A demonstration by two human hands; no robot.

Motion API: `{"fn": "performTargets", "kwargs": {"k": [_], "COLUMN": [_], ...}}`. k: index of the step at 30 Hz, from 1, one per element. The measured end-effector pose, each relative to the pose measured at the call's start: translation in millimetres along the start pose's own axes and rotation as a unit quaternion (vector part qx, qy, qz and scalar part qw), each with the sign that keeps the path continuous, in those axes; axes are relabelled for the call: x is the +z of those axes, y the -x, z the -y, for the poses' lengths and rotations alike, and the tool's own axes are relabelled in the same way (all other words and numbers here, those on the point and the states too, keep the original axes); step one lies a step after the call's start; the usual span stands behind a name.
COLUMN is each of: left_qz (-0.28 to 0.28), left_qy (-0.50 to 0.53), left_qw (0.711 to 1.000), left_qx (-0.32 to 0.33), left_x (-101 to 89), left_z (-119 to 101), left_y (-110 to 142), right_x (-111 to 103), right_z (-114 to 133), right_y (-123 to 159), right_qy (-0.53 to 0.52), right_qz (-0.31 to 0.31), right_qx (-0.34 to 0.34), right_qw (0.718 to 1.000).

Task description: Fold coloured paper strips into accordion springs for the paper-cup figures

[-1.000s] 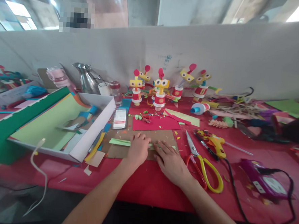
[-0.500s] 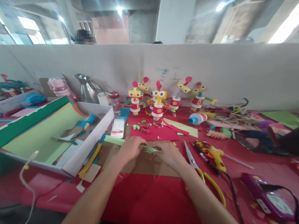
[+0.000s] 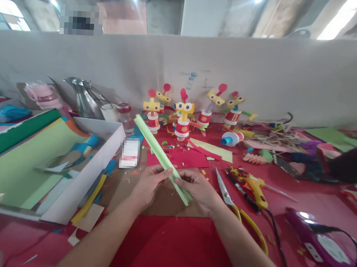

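A long light-green paper strip (image 3: 157, 150) is raised off the table, slanting from upper left down to lower right. My left hand (image 3: 148, 184) pinches it near its middle. My right hand (image 3: 199, 190) grips its lower end. Both hands hover over a brown cardboard sheet (image 3: 162, 207) lying on the red table cover (image 3: 174, 246). Red paper (image 3: 183, 158) lies just beyond the hands.
A white box (image 3: 81, 180) of coloured paper sheets stands at the left. Yellow-handled scissors (image 3: 237, 209), a yellow glue gun (image 3: 250, 184) and a purple device (image 3: 319, 243) with a cord lie at the right. Several paper-cup figures (image 3: 182, 117) stand at the back by a grey partition.
The green strip lay flat on the cardboard under my hands. Both hands have picked it up, and it now slants up and to the left.
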State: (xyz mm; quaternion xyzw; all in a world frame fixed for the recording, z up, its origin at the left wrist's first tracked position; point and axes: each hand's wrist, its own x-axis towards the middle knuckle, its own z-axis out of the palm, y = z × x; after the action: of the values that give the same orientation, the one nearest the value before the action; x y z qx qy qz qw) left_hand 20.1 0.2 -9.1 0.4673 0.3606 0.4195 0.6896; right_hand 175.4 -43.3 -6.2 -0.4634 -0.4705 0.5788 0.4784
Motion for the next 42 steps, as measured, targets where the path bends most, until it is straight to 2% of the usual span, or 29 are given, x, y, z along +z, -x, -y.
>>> {"fn": "performTargets", "kwargs": {"k": [4,7,10,13,16,19,23,28,32,37,42], "left_qz": [-0.054,-0.084,-0.084,-0.070,-0.048,-0.058,-0.086,-0.098,-0.107,-0.126,-0.133], "left_qy": [0.044,0.066,0.086,0.100,0.077,0.066,0.108,0.133,0.152,0.168,0.173], "left_qw": [0.998,0.994,0.993,0.993,0.996,0.996,0.990,0.986,0.982,0.977,0.975], "left_qx": [0.008,0.000,0.003,-0.001,-0.024,-0.025,-0.025,-0.034,-0.034,-0.031,-0.043], "left_x": [-4.4,-5.4,-4.6,-3.9,-4.3,-5.7,-7.9,-9.3,-10.0,-10.5,-9.8], "left_z": [1,1,0,2,3,2,-2,-8,-10,-16,-19], "left_y": [-3,-6,-6,-5,-4,-4,-6,-6,-7,-8,-6], "right_x": [6,6,4,3,4,5,6,6,8,13,12], "right_z": [-3,-6,-11,-15,-17,-17,-16,-15,-14,-8,-9], "right_y": [0,-1,-2,-1,0,0,-1,-1,2,6,5], "right_qy": [0.018,0.056,0.146,0.239,0.278,0.279,0.229,0.212,0.233,0.277,0.311], "right_qz": [0.022,0.023,-0.010,-0.043,-0.052,-0.067,-0.106,-0.102,-0.098,-0.091,-0.138], "right_qx": [0.020,-0.005,-0.045,-0.051,-0.046,-0.052,-0.070,-0.090,-0.099,-0.152,-0.170], "right_qw": [0.999,0.998,0.988,0.969,0.958,0.957,0.965,0.968,0.963,0.944,0.925]}}
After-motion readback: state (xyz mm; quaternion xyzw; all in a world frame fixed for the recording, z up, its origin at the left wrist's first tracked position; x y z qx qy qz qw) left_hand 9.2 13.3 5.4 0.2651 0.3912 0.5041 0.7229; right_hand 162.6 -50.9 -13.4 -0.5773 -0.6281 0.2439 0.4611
